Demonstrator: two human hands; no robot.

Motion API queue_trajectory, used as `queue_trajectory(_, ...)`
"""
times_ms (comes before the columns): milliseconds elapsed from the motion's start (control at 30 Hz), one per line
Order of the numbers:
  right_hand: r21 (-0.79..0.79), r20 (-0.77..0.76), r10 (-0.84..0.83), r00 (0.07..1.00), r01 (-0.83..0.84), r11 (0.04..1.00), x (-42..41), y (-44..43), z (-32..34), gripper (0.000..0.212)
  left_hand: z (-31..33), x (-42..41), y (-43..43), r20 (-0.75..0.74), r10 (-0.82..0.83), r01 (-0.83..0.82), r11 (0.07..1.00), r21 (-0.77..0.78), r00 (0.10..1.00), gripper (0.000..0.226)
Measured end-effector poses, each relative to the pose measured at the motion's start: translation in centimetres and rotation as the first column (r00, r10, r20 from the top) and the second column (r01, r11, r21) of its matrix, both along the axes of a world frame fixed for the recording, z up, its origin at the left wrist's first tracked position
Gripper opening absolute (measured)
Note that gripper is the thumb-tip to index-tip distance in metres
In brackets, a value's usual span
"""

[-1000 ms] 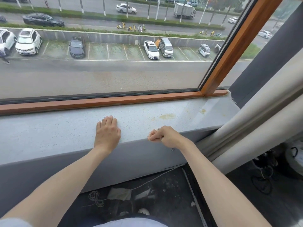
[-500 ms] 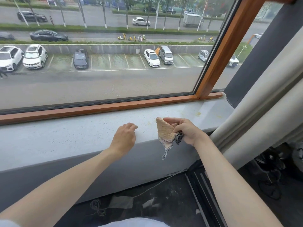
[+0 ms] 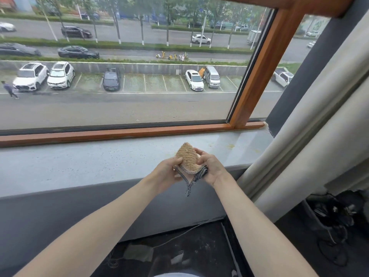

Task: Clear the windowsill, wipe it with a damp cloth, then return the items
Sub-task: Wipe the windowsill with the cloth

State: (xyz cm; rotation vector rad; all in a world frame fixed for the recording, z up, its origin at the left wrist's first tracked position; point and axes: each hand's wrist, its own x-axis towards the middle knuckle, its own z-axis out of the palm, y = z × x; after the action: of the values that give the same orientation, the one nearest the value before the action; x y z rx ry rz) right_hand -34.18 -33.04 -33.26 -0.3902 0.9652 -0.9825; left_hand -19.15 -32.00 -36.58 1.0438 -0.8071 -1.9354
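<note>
A tan cloth (image 3: 188,158) with a black-and-white checked edge is held up between both hands, just above the front edge of the grey windowsill (image 3: 79,162). My left hand (image 3: 167,170) grips its left side. On the cloth's right side, my right hand (image 3: 210,165) pinches it with curled fingers. A strip of the checked edge hangs down below the hands. The sill bears no items; yellowish stains (image 3: 231,145) mark its right end.
An orange wooden window frame (image 3: 119,132) runs along the back of the sill, with a post (image 3: 259,76) at the right. Pale curtains (image 3: 319,126) hang at the right. Cables and dark gear (image 3: 331,216) lie on the floor below.
My right hand lifted the cloth off the sill's edge. My left hand left the sill, moved right and took hold of the cloth. The view has tilted upward.
</note>
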Motion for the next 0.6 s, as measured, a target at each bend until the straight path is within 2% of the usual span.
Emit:
queue_trajectory(67, -0.063, -0.279, 0.027, 0.960, -0.046, 0.997, 0.4, -0.2, -0.2, 0.052, -0.3, 0.1, 0.4, -0.009, 0.113, -0.113, 0.993, 0.023, 0.994, 0.027)
queue_trajectory(167, -0.179, -0.597, -0.047, 0.801, -0.076, 0.981, 0.8, -0.2, -0.3, 0.037, -0.5, 1.0, 0.5, 0.006, 0.220, -0.221, 0.975, 0.013, 0.975, 0.022)
queue_trajectory(333, -0.385, -0.735, -0.197, 0.649, -0.160, 0.909, 2.8, 0.2, -0.5, 0.011, 0.2, 2.5, 0.6, 0.108, 0.239, -0.236, 0.971, -0.037, 0.965, 0.011)
queue_trajectory(467, -0.365, -0.890, -0.248, 0.381, -0.271, 0.891, 4.5, 0.2, -1.0, 0.027, 0.3, 3.2, 0.4, 0.135, 0.193, -0.184, 0.980, -0.076, 0.972, 0.007)
queue_trajectory(533, -0.357, -0.901, -0.260, 0.348, -0.253, 0.899, 5.2, 0.4, -1.1, 0.027, 0.3, 3.7, 0.4, 0.150, 0.175, -0.164, 0.983, -0.084, 0.973, 0.009)
queue_trajectory(600, -0.361, -0.895, -0.269, 0.356, -0.224, 0.905, 5.7, 0.8, -1.2, 0.023, 0.3, 4.3, 0.4, 0.162, 0.152, -0.139, 0.986, -0.087, 0.975, 0.011)
